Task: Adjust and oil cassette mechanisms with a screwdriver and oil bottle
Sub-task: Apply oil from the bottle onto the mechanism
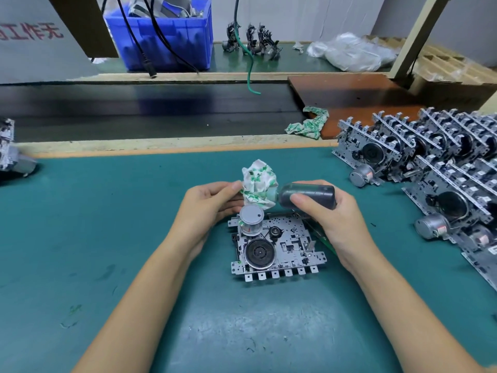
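1. The oiling step is in hand. The right hand [332, 219] has its fingers wrapped round a dark oil bottle [308, 195], held on its side above the tabletop [107, 238] with its pale nozzle end pointing left.
2. The left hand [208, 204] pinches a crumpled white-and-green cloth [259, 184] between thumb and fingers, right against the bottle's nozzle. The tip itself is hidden in the folds, so whether it is being wiped or uncapped cannot be told.
3. The cassette mechanism [278, 246] being worked on lies flat on the tabletop just below both hands, its silver motor [251, 220] standing up at the near-left corner and a black flywheel [260, 253] in front of it.
4. A green-handled tool [321, 236] (probably the screwdriver) lies partly under the right hand, beside the mechanism; no hand grips it.
5. By my reckoning the next move calls for drawing the cloth clear, tipping the nozzle down over a pivot or spindle on the mechanism, and squeezing gently, since too much oil could spread onto the flywheel.
6. A stack of further mechanisms [430, 157] waits well to the right, so much of the job looks still to be done.
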